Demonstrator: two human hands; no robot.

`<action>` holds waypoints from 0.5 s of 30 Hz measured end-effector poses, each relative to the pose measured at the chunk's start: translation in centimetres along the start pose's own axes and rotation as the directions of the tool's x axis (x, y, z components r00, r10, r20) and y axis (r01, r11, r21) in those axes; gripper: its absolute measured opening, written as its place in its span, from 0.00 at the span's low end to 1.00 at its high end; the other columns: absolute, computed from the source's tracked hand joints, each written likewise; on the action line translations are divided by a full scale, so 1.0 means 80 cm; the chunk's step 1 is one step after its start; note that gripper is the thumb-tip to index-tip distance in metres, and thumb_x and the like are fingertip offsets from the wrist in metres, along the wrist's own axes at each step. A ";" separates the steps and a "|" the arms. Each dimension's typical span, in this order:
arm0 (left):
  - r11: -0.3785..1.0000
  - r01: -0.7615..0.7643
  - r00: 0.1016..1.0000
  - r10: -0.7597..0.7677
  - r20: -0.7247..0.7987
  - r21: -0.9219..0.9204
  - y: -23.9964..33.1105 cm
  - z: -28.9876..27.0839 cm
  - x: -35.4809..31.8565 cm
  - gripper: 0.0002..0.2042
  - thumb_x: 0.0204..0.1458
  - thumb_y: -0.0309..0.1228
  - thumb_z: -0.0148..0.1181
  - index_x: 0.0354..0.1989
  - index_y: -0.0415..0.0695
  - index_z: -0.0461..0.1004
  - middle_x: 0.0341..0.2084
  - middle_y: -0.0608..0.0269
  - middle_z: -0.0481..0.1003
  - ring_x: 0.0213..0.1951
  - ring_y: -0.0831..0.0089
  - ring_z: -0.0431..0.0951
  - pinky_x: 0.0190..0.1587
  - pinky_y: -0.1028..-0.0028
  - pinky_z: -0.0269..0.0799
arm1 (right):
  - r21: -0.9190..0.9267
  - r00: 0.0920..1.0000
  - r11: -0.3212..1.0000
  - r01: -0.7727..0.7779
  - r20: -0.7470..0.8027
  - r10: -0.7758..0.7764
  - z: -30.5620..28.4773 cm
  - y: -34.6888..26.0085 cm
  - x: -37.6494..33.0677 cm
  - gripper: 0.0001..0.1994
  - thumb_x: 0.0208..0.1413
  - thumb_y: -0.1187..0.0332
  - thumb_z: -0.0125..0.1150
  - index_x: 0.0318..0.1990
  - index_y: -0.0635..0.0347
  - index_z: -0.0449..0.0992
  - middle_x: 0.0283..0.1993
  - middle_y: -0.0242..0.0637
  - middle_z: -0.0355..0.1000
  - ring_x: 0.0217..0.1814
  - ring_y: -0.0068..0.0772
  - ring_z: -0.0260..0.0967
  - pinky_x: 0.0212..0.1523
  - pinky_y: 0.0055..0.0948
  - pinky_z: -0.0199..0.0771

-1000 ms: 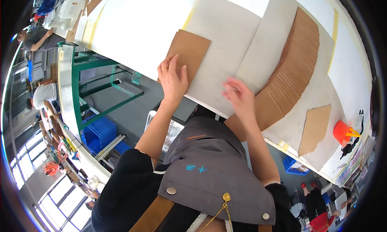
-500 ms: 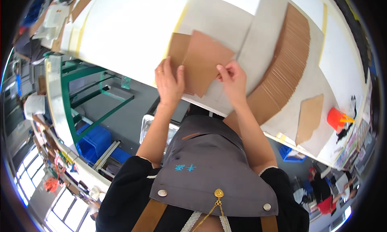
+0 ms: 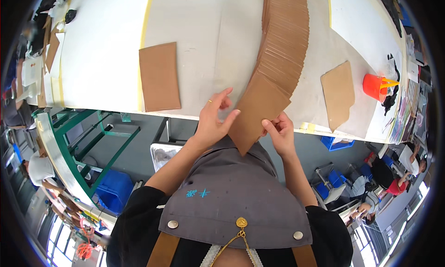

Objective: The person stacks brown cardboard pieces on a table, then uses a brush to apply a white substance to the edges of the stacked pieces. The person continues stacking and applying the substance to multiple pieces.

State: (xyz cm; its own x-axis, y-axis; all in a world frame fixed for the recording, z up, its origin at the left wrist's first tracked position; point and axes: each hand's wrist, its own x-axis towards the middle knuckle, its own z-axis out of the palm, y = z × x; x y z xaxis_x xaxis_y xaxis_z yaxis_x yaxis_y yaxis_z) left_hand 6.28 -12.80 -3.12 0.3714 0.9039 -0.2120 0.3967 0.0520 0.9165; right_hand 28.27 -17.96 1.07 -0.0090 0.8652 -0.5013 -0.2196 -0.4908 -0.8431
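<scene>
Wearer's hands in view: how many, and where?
2: left hand by the left edge of the near brown piece; right hand pinching that piece's right edge. Neither hand is hidden.

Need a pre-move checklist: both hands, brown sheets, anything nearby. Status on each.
1. Right hand grips the front sheet: ok, thumb on top near its right edge.
2. Only one sheet in that grip: cannot tell, the underside is hidden.
3. Left hand free: ok, fingers open, holding nothing; it is beside the front sheet's left edge.
4. Front sheet wholly over the table: not ok, its near corner juts past the front edge.
5. Brown rectangle at left flat and apart from both hands: ok.
6. Orange cup away from both hands: ok, off to the right.
</scene>
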 end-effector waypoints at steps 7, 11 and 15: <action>0.756 0.222 0.974 -0.205 0.099 -0.615 0.021 0.034 0.002 0.35 0.59 0.25 0.62 0.73 0.38 0.52 0.45 0.54 0.77 0.49 0.69 0.78 0.52 0.72 0.73 | 0.120 0.998 0.992 0.036 0.049 -0.042 -0.017 0.008 -0.007 0.12 0.62 0.77 0.63 0.51 0.63 0.71 0.34 0.33 0.76 0.33 0.21 0.75 0.34 0.22 0.76; 0.919 0.260 0.964 -0.267 0.018 -0.297 0.026 0.032 -0.006 0.32 0.59 0.19 0.59 0.72 0.41 0.56 0.40 0.59 0.79 0.44 0.77 0.79 0.47 0.77 0.73 | -0.329 0.967 0.934 0.139 -0.156 -0.199 -0.024 0.018 -0.008 0.24 0.60 0.77 0.65 0.63 0.64 0.66 0.29 0.32 0.76 0.28 0.23 0.75 0.31 0.23 0.78; 0.998 -0.010 0.988 0.001 -0.153 -0.055 0.016 0.056 -0.004 0.23 0.58 0.21 0.62 0.63 0.44 0.71 0.31 0.59 0.78 0.31 0.72 0.77 0.36 0.74 0.73 | -0.569 0.925 0.799 0.195 -0.163 -0.342 -0.035 0.026 -0.009 0.30 0.58 0.76 0.66 0.68 0.62 0.64 0.25 0.32 0.74 0.24 0.27 0.74 0.27 0.26 0.77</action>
State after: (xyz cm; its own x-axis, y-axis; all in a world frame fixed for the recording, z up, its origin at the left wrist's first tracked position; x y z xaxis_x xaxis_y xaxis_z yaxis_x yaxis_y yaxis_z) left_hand 10.45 -14.92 -3.41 0.2392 0.9583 -0.1565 0.3462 0.0664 0.9358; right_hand 30.51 -19.93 -0.86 0.2262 0.9519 -0.2068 0.3776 -0.2814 -0.8821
